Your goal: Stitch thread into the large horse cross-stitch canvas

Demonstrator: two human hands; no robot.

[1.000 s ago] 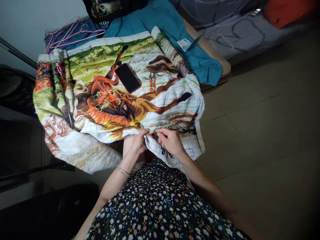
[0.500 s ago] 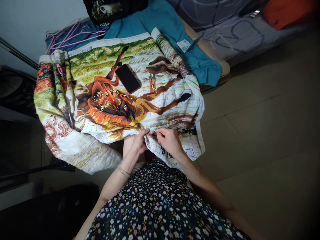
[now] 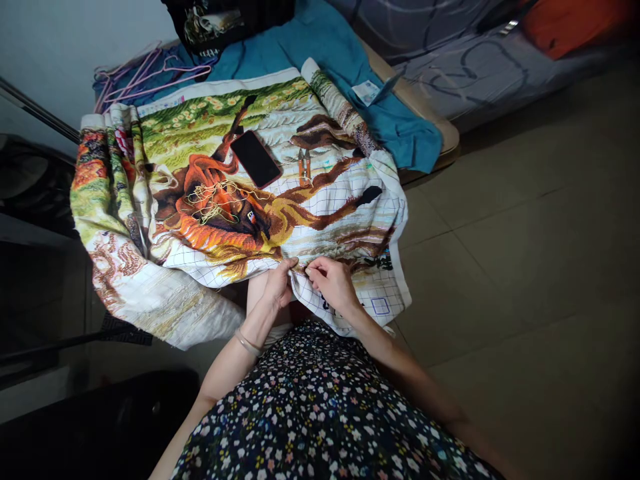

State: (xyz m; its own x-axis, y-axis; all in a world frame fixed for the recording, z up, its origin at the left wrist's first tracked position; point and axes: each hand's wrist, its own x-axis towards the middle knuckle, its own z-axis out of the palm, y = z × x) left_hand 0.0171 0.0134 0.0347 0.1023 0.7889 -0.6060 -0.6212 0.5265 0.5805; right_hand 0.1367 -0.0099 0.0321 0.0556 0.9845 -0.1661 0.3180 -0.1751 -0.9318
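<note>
A large cross-stitch canvas [image 3: 320, 227] with a printed grid and stitched horses spreads over my lap and the surface in front. My left hand [image 3: 278, 283] grips its near edge, thumb on top and fingers hidden beneath. Just to the right, my right hand [image 3: 334, 283] is closed in a pinch close above the cloth, by the left thumb. Whatever sits between those fingertips is too small to make out. Loose yellow thread [image 3: 215, 200] lies in a tangle on the canvas. Farther up rest orange-handled thread snips [image 3: 305, 167] and a dark phone [image 3: 257, 159].
Both sides of the canvas are rolled or bunched. Behind it lie a teal cloth [image 3: 320, 40], pink and purple hangers [image 3: 150, 77] and a black bag [image 3: 230, 23]. A small paper packet [image 3: 367, 92] is on the teal cloth. Tiled floor [image 3: 500, 267] extends at right.
My right hand has shifted slightly left, nearer to my left thumb, still pinched. My left hand keeps its grip on the canvas, and the items lying on it have not moved.
</note>
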